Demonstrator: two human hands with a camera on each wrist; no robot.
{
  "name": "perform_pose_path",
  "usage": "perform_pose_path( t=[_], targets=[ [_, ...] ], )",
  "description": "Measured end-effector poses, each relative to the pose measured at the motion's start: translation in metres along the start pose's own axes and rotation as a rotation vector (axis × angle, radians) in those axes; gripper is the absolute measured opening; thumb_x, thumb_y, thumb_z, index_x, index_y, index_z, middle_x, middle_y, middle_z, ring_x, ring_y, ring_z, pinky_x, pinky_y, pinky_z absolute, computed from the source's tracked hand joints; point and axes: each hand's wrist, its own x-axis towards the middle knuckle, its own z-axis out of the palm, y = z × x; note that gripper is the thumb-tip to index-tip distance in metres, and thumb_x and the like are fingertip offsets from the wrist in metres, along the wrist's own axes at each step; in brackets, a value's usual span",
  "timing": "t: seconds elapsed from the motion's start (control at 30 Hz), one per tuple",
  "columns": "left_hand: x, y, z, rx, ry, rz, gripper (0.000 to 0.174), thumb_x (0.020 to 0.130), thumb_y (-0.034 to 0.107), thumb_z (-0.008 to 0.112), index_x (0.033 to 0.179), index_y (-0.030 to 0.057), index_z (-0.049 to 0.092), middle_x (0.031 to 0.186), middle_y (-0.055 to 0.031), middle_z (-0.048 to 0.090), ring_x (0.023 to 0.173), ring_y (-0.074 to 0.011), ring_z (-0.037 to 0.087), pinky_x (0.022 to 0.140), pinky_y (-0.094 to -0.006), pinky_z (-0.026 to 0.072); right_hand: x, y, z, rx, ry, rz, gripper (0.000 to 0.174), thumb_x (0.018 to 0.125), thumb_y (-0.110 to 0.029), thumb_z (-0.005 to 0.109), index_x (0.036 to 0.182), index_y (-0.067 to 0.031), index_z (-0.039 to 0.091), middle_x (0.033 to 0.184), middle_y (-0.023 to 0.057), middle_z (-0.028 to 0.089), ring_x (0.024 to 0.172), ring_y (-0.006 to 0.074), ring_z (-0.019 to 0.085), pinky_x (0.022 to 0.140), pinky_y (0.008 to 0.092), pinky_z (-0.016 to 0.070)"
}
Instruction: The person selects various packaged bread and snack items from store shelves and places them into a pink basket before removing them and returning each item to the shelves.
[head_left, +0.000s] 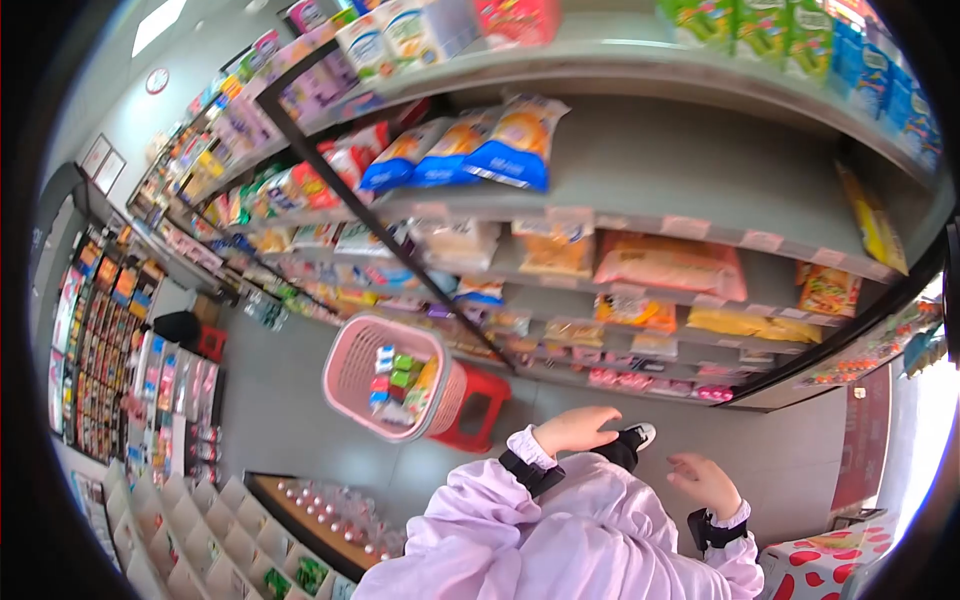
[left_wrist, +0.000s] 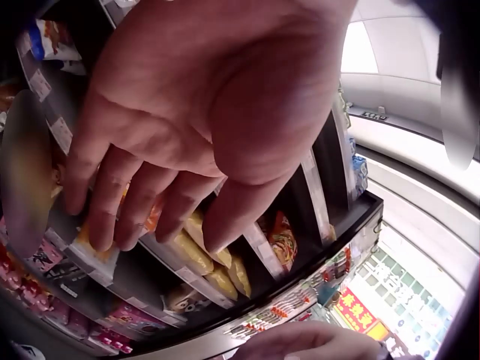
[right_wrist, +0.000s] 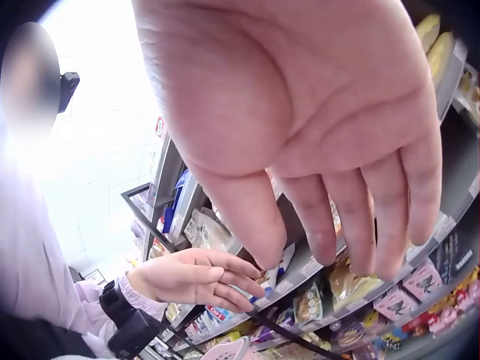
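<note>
My left hand is held out in front of my body, fingers relaxed, with nothing in it. The right hand hovers to the right of it, fingers loosely bent and also holding nothing. Large in the left wrist view, the left palm hangs with its fingers spread before the shelves. The right wrist view has the right palm close up, with the left hand beyond it. A pink basket with several small packages inside stands left of the left hand, beside a red stool.
Store shelves ahead carry blue bags, a large pink pack and yellow packs. Behind the basket, a dark post slants across the shelves. Bottles stand low at the left; a red-spotted box is at lower right.
</note>
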Motion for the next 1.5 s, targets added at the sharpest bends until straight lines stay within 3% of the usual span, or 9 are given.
perform_pose_path(
  t=[0.47,0.67,0.77,0.8,0.83,0.87,1.0,1.17,1.5],
  targets=[
    [-0.116,-0.075,-0.047,-0.364,0.322,-0.222,0.031,0.083,0.015,0.053,0.110,-0.0008,0.051,0.098,-0.0138,0.060,0.090,-0.0212,0.058,0.077,-0.0306,0.0461,0.060,-0.050,0.083,-0.057,-0.098,-0.052,0.037,0.078,-0.024,0.059,0.106,-0.0001,0.054,0.097,0.0178,0.060,0.089,0.0297,0.059,0.076,0.0357,0.0473],
    [-0.190,-0.190,-0.091,-0.977,0.555,-0.423,0.024,0.087,0.014,0.049,0.103,-0.0025,0.053,0.080,-0.0105,0.061,0.065,-0.0151,0.060,0.055,-0.0246,0.0485,0.126,-0.095,0.127,-0.127,-0.139,-0.034,0.038,0.078,-0.024,0.058,0.107,0.0002,0.053,0.099,0.0175,0.060,0.090,0.0305,0.059,0.077,0.0360,0.0473],
    [-0.248,-0.303,-0.081,-0.646,0.857,-0.570,0.020,0.081,0.013,0.051,0.088,-0.0032,0.060,0.073,-0.0098,0.062,0.058,-0.0176,0.060,0.053,-0.0270,0.0488,0.165,-0.127,0.156,-0.114,-0.203,-0.027,0.038,0.078,-0.024,0.058,0.107,0.0005,0.053,0.100,0.0178,0.059,0.091,0.0308,0.059,0.077,0.0357,0.0472],
    [-0.264,-0.290,-0.104,-0.620,0.885,-0.850,0.020,0.078,0.014,0.054,0.086,-0.0017,0.061,0.071,-0.0125,0.062,0.064,-0.0223,0.063,0.055,-0.0312,0.0493,0.176,-0.136,0.166,-0.102,-0.231,-0.019,0.038,0.078,-0.023,0.058,0.107,0.0007,0.053,0.101,0.0178,0.059,0.092,0.0308,0.059,0.077,0.0355,0.0471],
    [-0.290,-0.364,-0.082,-0.410,0.864,-0.893,0.023,0.075,0.018,0.056,0.087,-0.0006,0.062,0.079,-0.0176,0.063,0.073,-0.0272,0.063,0.061,-0.0361,0.0495,0.185,-0.143,0.176,-0.112,-0.249,-0.026,0.038,0.078,-0.023,0.058,0.107,0.0007,0.053,0.101,0.0178,0.059,0.091,0.0307,0.059,0.077,0.0353,0.0471],
    [-0.311,-0.376,-0.088,-0.318,0.822,-0.959,0.025,0.074,0.019,0.056,0.090,0.0004,0.061,0.084,-0.0192,0.062,0.077,-0.0286,0.063,0.064,-0.0376,0.0490,0.194,-0.149,0.184,-0.122,-0.263,-0.034,0.038,0.078,-0.023,0.058,0.107,0.0007,0.053,0.101,0.0178,0.059,0.091,0.0306,0.059,0.077,0.0352,0.0471],
    [-0.345,-0.379,-0.127,0.072,0.536,-1.230,0.027,0.075,0.021,0.057,0.096,0.0033,0.058,0.095,-0.0199,0.060,0.087,-0.0313,0.060,0.074,-0.0409,0.0473,0.215,-0.161,0.211,-0.150,-0.263,0.022,0.037,0.078,-0.023,0.057,0.106,0.0005,0.053,0.102,0.0174,0.058,0.090,0.0294,0.059,0.077,0.0342,0.0473],
    [-0.362,-0.416,-0.112,0.294,0.076,-1.262,0.034,0.081,0.034,0.048,0.101,0.0078,0.055,0.105,-0.0163,0.059,0.095,-0.0333,0.058,0.080,-0.0450,0.0462,0.216,-0.186,0.230,-0.230,-0.251,0.082,0.036,0.079,-0.023,0.055,0.107,-0.0008,0.053,0.100,0.0168,0.058,0.089,0.0273,0.059,0.076,0.0347,0.0471],
    [-0.368,-0.449,-0.107,0.541,0.006,-0.921,0.022,0.068,0.028,0.062,0.084,0.0129,0.064,0.092,-0.0109,0.063,0.085,-0.0271,0.061,0.070,-0.0416,0.0504,0.213,-0.184,0.263,-0.234,-0.206,-0.035,0.036,0.078,-0.022,0.051,0.106,0.0004,0.053,0.101,0.0183,0.057,0.092,0.0336,0.055,0.083,0.0374,0.0425]
  ],
)
